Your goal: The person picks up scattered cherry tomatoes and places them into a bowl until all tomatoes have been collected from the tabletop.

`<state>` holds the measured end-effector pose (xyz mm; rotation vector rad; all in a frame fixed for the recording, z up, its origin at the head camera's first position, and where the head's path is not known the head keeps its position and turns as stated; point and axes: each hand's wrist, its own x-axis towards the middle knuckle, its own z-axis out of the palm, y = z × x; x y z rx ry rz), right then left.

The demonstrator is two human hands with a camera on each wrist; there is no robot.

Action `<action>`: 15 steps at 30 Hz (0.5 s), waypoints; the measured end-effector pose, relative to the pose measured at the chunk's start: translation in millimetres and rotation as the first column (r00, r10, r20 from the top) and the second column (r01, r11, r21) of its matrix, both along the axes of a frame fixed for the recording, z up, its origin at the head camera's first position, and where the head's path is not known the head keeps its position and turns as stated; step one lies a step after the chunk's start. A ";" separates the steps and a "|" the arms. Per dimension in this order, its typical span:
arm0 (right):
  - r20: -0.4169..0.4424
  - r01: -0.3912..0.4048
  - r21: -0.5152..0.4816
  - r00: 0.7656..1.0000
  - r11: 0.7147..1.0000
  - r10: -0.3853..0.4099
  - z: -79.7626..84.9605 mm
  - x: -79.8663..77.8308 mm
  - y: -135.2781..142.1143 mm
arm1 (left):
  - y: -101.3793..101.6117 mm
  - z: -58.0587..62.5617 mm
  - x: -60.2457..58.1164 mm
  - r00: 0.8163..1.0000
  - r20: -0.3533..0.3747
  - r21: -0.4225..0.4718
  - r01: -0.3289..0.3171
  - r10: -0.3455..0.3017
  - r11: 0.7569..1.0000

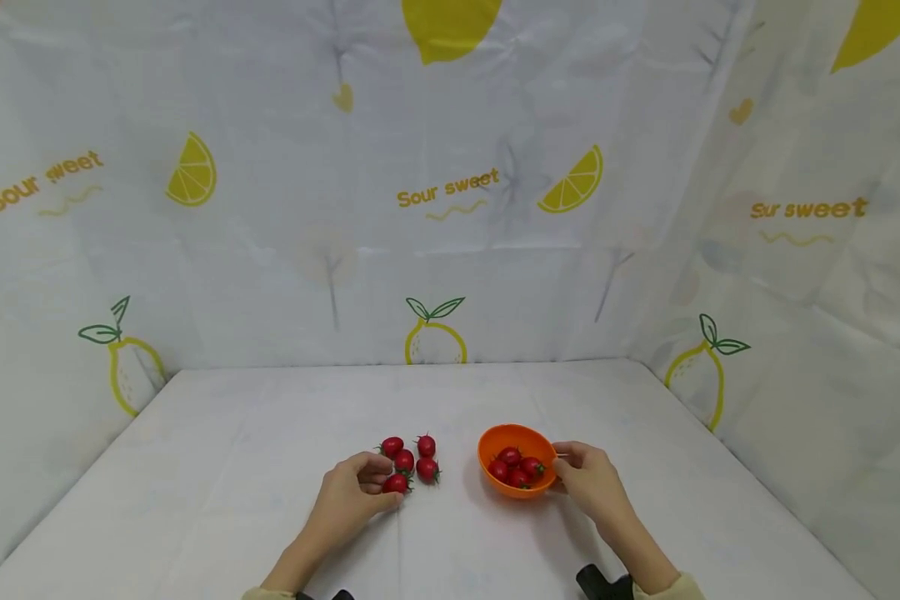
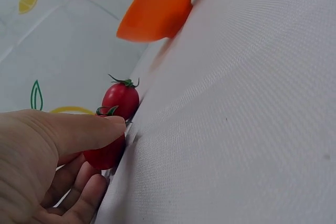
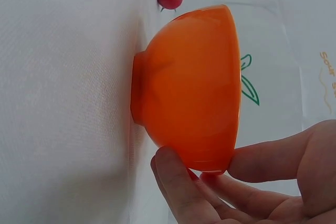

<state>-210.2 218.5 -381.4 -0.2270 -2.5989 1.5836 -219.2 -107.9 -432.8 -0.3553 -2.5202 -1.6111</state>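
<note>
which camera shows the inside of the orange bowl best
The head view: it looks into the orange bowl, showing red tomatoes. The left wrist view shows only its outside, partly cut off; the right wrist view, its outside up close.

Left hand [image 2: 47,148] pinches 1 tomato [image 2: 107,156].

A booth-like place (lemon-print sheets [image 1: 270,217] round a white table [image 1: 255,442]).

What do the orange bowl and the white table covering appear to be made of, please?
The orange bowl looks like smooth, glossy plastic, judging by its even colour and soft highlights, though glazed ceramic is possible. The white table covering seems to be matt woven fabric, since a fine, weave-like texture shows close up.
</note>
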 end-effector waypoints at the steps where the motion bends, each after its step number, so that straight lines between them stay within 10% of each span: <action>1: 0.001 0.000 0.000 1.000 1.000 0.000 -0.1 0.0 -0.1 | 0.0 -0.1 0.2 1.000 -0.001 -0.004 0.000 0.000 1.000; 15: 0.009 -0.001 0.014 1.000 1.000 0.001 0.4 -1.0 -0.7 | 1.1 1.7 0.2 1.000 0.001 -0.049 -0.003 0.003 0.999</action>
